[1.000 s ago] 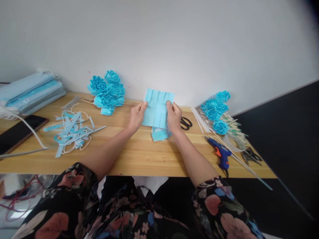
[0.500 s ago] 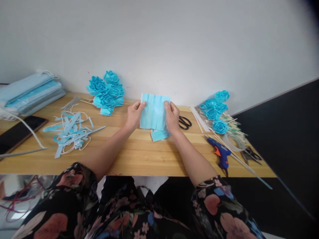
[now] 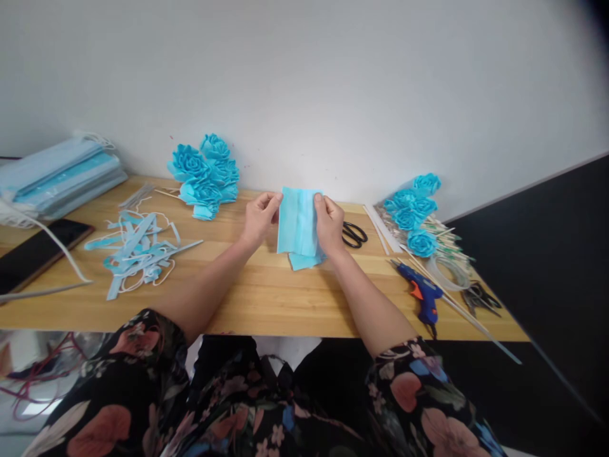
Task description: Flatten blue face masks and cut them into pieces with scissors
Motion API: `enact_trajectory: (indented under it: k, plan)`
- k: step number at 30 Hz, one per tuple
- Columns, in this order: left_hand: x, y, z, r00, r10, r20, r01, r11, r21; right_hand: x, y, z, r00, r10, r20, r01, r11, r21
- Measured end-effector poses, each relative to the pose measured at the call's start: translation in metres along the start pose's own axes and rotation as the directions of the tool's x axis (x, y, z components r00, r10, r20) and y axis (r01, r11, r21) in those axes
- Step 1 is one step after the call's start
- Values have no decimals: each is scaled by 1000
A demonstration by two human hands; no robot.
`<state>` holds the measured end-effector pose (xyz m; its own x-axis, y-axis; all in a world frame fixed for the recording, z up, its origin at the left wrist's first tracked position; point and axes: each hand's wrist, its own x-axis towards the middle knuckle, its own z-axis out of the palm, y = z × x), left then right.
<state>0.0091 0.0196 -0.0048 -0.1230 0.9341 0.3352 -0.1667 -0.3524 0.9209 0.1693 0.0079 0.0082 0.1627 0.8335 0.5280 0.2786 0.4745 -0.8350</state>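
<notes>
A light blue pleated sheet of mask fabric (image 3: 297,221) is held upright above the wooden table (image 3: 266,298), near its far edge. My left hand (image 3: 259,219) pinches its upper left edge. On the sheet's right edge my right hand (image 3: 329,223) is closed with thumb and fingers. The two hands are close together, so the sheet looks narrow. More small blue fabric pieces (image 3: 304,259) lie on the table just under the sheet.
Blue fabric roses (image 3: 205,174) lean at the wall on the left; more roses on sticks (image 3: 413,212) lie at the right. Black scissors (image 3: 354,234), a blue glue gun (image 3: 421,293), cut strips (image 3: 137,251), stacked masks (image 3: 59,174) and a phone (image 3: 33,254) are also there.
The sheet has come down a little and grown narrower as my hands moved closer together. Nothing else on the table has moved.
</notes>
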Motion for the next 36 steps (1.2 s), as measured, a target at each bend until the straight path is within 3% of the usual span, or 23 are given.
enact_trajectory:
  k: [11,19,25,29,36]
  plan:
    - [5,-5,-4,993,3,-116,-2,1000,9,3,4,-3,994,-7,-106,5,1000,-12]
    - [8,-8,-5,992,26,-122,-24,999,24,4,5,-3,993,-9,-117,4,999,-46]
    - [4,-8,-2,1000,-19,-19,18,998,-56,3,5,-2,992,-7,-122,4,1000,-29]
    - [1,-5,0,998,-42,40,43,999,-23,4,6,-2,992,5,-123,-9,1000,-28]
    - [6,-11,-2,988,50,-143,-30,990,136,2,6,0,994,-55,-92,47,995,-92]
